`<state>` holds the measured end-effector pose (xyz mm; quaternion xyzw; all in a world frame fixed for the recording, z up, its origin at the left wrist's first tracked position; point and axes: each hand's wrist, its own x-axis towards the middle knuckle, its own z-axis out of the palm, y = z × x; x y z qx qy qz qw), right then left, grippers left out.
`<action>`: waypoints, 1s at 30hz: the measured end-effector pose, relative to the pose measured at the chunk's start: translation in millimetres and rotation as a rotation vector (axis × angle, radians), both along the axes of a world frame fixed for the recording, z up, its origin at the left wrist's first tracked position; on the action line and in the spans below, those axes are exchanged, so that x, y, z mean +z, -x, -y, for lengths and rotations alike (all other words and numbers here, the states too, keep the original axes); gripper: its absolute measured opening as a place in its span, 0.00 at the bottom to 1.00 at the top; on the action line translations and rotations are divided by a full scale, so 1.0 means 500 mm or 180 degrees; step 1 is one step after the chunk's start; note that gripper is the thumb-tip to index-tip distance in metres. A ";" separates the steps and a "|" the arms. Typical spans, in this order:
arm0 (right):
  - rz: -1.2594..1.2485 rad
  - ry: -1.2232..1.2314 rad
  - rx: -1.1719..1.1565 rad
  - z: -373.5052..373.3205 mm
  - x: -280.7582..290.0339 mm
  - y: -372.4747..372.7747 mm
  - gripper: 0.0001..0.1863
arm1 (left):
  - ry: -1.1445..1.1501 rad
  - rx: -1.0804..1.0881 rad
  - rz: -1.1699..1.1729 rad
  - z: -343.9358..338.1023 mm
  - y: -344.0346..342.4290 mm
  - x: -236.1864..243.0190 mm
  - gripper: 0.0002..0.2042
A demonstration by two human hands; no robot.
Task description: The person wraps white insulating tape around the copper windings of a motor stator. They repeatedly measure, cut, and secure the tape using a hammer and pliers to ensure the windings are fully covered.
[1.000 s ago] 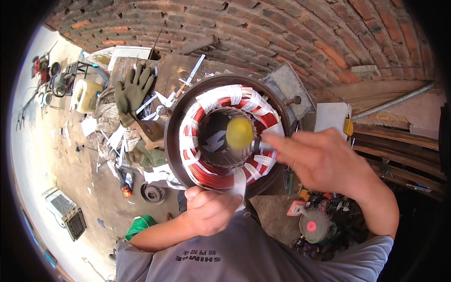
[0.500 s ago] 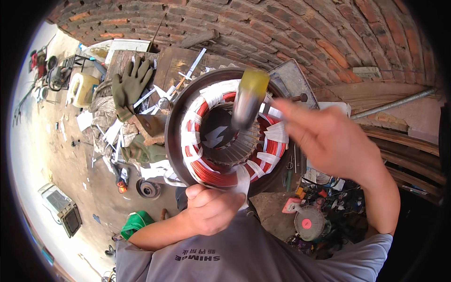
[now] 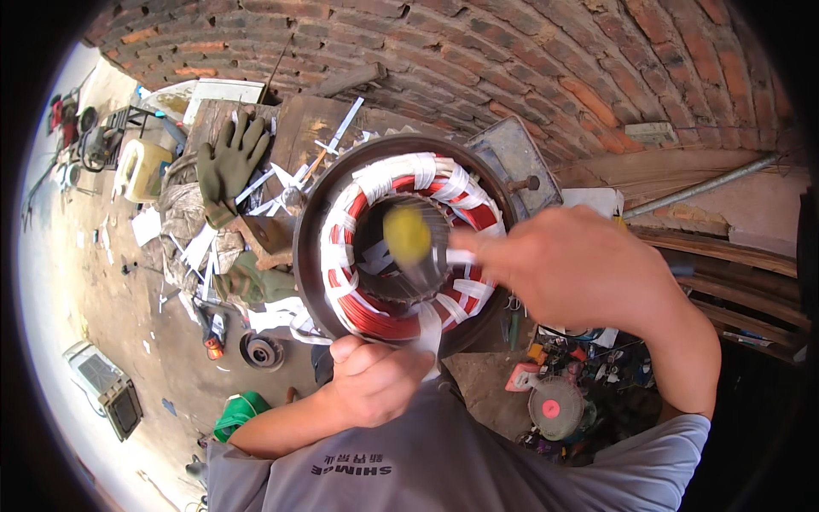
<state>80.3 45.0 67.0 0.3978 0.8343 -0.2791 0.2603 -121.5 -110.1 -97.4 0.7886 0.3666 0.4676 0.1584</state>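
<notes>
A motor stator (image 3: 309, 256) with a dark round housing sits before me, its ring of red wire coils (image 3: 375, 322) wrapped in white tape. My right hand (image 3: 589, 269) is closed around the handle of a mallet. Its yellow-faced mallet head (image 3: 407, 235) is smeared by motion over the stator's open middle. Whether it touches the coils, I cannot tell. At the near rim my left hand (image 3: 380, 380) is closed with the fingers curled, gripping a white tape strip (image 3: 432, 343) that runs up to the winding.
Left of the stator lie a green work glove (image 3: 230, 166), white paper strips and a rag. A yellowish jug (image 3: 139, 171) stands farther left. A metal tray (image 3: 512, 154) and brick wall (image 3: 478, 60) are behind. At lower right a round fan-like part (image 3: 556, 408) lies among clutter.
The mallet head has swung down and left, from above the ring's far right side to over its middle. My right hand has lowered slightly. My left hand stays at the near rim.
</notes>
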 end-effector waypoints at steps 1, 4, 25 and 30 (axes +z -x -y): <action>0.0079 -0.0066 -0.0142 0.002 0.000 0.002 0.22 | -0.0013 0.0010 0.0021 0.000 0.000 -0.002 0.21; 0.0183 -0.0070 -0.0328 0.010 -0.002 0.001 0.20 | -0.0059 -0.0069 0.0066 -0.002 0.003 -0.010 0.22; -0.2165 -0.2026 -0.0970 0.285 -0.118 -0.087 0.31 | -0.0031 -0.0218 0.0028 0.007 0.012 -0.014 0.16; -0.1976 -0.1596 -0.0895 0.261 -0.109 -0.052 0.31 | -0.0067 -0.0156 0.0029 0.002 0.013 -0.011 0.17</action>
